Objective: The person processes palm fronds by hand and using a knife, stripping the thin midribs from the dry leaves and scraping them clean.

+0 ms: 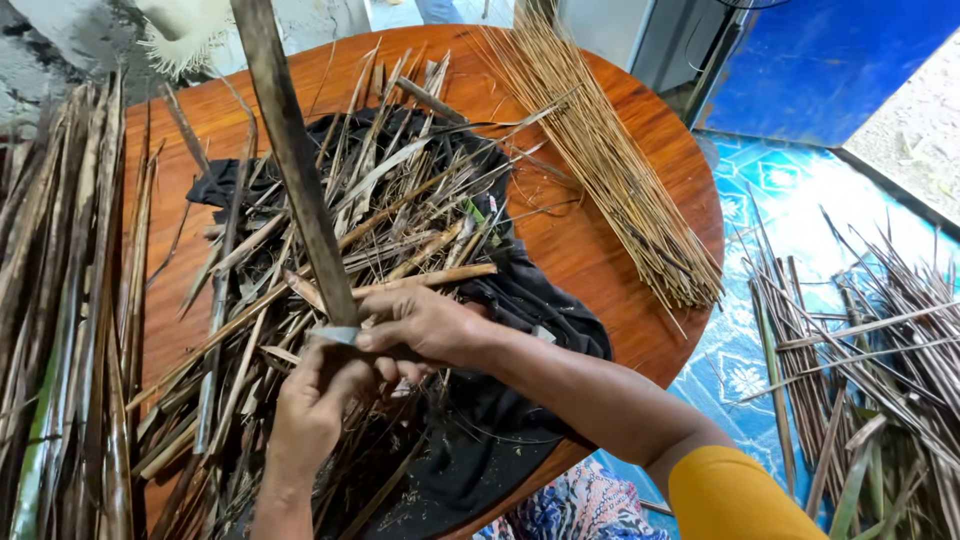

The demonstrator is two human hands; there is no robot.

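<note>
Round wooden table [620, 250] fills frame centre, black cloth [520, 300] catching scraps. Left hand [310, 410] grips long leaf strip [295, 160] upright; right hand [430, 325] clamps blade [340, 335] against it, hands together. Stripped thin sticks [610, 170] lie sorted upper right.

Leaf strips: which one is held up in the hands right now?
The long dark strip rising steeply from both hands; the others lie flat on the black cloth.

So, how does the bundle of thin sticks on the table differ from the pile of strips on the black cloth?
The thin sticks are slender, pale tan and lie nearly parallel in one bundle; the strips are wider, flat, darker and lie crossed in a loose heap. The sticks rest on the bare wooden table, the strips on the black cloth. Both look like dry plant material.
</note>
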